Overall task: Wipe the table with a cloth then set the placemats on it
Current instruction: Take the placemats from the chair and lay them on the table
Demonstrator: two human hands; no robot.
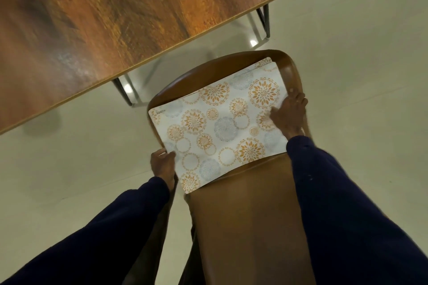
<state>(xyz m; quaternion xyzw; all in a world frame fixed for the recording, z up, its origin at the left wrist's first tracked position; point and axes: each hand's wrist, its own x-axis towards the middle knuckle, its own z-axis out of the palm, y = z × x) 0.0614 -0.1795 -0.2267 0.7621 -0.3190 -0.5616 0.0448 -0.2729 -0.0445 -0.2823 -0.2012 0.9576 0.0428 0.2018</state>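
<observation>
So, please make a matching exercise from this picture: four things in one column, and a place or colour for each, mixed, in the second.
1 table
2 placemats
3 chair
4 left hand

a floral pattern, white and orange
b plain brown, under the mats
c grips the mats' near left corner
d wood grain, upper left of view

Pairs: 1-d, 2-a, 3-b, 4-c.
</observation>
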